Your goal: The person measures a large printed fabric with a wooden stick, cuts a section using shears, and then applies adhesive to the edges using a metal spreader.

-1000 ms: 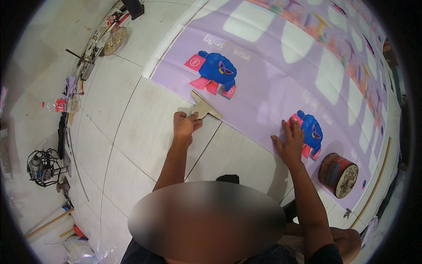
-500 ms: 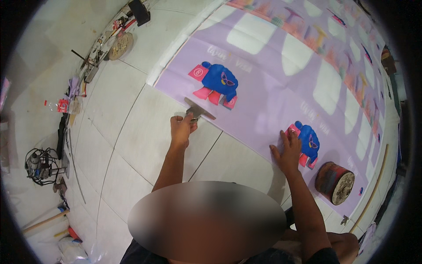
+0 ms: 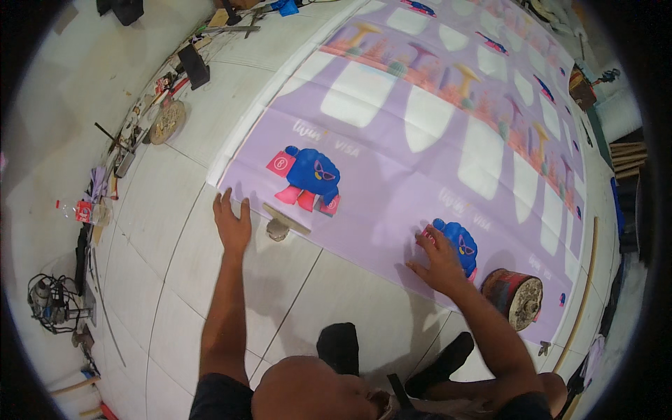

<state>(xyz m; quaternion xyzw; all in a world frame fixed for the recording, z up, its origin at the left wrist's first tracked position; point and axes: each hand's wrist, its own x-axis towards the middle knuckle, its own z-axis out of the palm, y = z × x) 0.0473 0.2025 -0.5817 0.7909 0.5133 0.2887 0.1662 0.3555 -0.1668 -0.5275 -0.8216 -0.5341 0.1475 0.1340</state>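
Note:
A large lilac printed banner (image 3: 381, 175) lies spread over the white tiled floor, with blue cartoon figures and white shapes on it. My left hand (image 3: 234, 227) is empty, fingers apart, its fingertips touching the near left corner of the banner. Just right of it, a metal clip (image 3: 285, 222) with a long flat bar sits at the banner's near edge. Farther right, my right hand (image 3: 444, 264) lies with fingers spread on the banner, partly covering a blue figure (image 3: 458, 238). Beside that hand a rusty red can (image 3: 511, 297) rests on the banner.
A smaller metal clip (image 3: 544, 348) is at the near right corner. Along the left wall are a plastic bottle (image 3: 84, 210), a power tool with a cable (image 3: 52, 304), a round rough block (image 3: 168, 122) and a black box (image 3: 194, 66). A long wooden strip (image 3: 586, 280) lies right of the banner.
My left hand has let go of the metal clip and moved left to the banner's corner. The clip stays at the edge. My right hand remains on the banner; the view has shifted.

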